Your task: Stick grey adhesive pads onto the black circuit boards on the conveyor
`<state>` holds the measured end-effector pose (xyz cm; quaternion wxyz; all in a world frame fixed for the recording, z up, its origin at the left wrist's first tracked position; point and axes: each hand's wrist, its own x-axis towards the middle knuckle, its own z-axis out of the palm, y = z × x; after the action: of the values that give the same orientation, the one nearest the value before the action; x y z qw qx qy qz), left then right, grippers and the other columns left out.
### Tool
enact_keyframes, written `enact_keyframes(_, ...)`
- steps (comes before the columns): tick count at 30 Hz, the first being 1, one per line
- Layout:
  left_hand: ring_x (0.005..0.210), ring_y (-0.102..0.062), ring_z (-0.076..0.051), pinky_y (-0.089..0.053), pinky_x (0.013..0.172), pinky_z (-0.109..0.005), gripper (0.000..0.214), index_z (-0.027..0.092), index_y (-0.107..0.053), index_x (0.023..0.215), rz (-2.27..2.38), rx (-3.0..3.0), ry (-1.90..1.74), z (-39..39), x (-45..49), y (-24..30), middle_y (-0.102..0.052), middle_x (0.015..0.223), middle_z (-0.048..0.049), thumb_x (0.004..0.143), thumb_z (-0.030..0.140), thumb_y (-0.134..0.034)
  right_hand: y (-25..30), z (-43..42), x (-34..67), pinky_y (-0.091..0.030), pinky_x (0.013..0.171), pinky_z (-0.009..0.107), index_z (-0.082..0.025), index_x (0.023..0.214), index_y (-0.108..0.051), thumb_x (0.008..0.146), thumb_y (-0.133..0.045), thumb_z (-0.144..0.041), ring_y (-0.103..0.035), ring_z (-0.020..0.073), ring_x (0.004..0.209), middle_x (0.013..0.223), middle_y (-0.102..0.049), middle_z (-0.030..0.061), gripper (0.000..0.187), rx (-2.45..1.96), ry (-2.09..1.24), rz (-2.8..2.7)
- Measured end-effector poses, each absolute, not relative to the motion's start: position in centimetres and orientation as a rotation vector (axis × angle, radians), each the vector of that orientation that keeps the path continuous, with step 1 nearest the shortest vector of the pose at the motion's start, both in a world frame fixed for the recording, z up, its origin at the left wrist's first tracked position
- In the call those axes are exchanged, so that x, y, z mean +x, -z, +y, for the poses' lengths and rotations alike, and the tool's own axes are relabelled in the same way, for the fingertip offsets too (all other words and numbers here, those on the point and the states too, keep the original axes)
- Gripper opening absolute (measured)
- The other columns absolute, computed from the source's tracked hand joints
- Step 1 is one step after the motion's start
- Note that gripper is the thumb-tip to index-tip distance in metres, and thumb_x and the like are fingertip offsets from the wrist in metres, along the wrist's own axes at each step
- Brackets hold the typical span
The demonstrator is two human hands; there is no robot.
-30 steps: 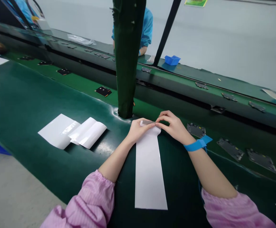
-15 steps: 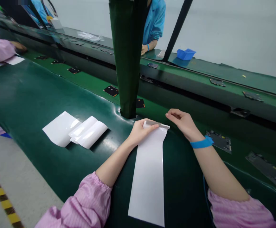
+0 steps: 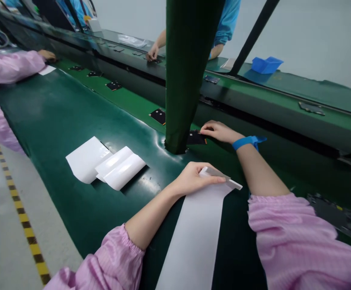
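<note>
My left hand point(image 3: 197, 177) is closed round the far end of a long white paper strip point(image 3: 193, 237), thumb on top. A narrow grey piece with a white edge point(image 3: 235, 184) lies across that end and sticks out past my thumb. Ahead of it, my right hand point(image 3: 217, 131), with a blue wrist band point(image 3: 249, 141), is in a pinch at the back right edge of a black circuit board point(image 3: 197, 139). The fingertips touch or nearly touch the board; whatever is between them is too small to make out. The pillar partly hides the board.
A green pillar point(image 3: 183, 80) stands just left of that board. Curled white sheets point(image 3: 121, 167) lie on the green mat point(image 3: 57, 108) to the left. More boards point(image 3: 158, 116) sit along the green strip. Two co-workers' arms point(image 3: 12, 66) point(image 3: 153, 52) show at left and across.
My right hand has moved forward and left from beside the strip to the black board by the pillar. My left hand still holds the strip, now more tilted. The view has swung right.
</note>
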<state>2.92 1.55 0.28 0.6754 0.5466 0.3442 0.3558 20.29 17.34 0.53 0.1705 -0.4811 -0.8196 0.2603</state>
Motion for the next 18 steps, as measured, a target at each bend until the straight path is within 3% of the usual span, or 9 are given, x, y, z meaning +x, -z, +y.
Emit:
enact_keyframes(9, 0.083, -0.068, -0.022, -0.051, 0.072, -0.029, 0.021, 0.017, -0.074, 0.078, 0.771, 1.297, -0.772, 1.7, 3.0, -0.1, -0.075, 0.085, -0.0071, 0.070, 0.036, -0.075, -1.6, 18.3, 21.7, -0.043, 0.068, 0.031, -0.022, 0.068, -0.069, 0.075, -0.057, -0.052, -0.059, 0.0214, 0.074, 0.075, -0.069, 0.0035, 0.034, -1.333, -0.951, -2.519)
enact_keyframes(15, 0.086, -0.068, -0.022, -0.050, 0.075, -0.029, 0.020, 0.016, -0.074, 0.081, 0.734, 1.316, -0.787, 1.6, 2.9, -0.4, -0.075, 0.088, -0.0073, 0.071, 0.033, -0.075, -0.6, 17.4, 22.4, -0.044, 0.068, 0.031, -0.021, 0.065, -0.065, 0.078, -0.053, -0.047, -0.057, 0.0211, 0.074, 0.076, -0.066, 0.0051, 0.031, -1.354, -0.783, -2.549)
enact_keyframes(18, 0.087, -0.068, -0.023, -0.051, 0.076, -0.029, 0.020, 0.016, -0.074, 0.081, 0.729, 1.315, -0.791, 1.6, 2.8, -0.5, -0.075, 0.089, -0.0078, 0.070, 0.033, -0.075, -0.2, 16.6, 22.8, -0.046, 0.072, 0.033, -0.020, 0.077, -0.065, 0.076, -0.056, -0.041, -0.058, 0.0217, 0.078, 0.089, -0.065, 0.0073, 0.022, -1.473, -0.673, -2.440)
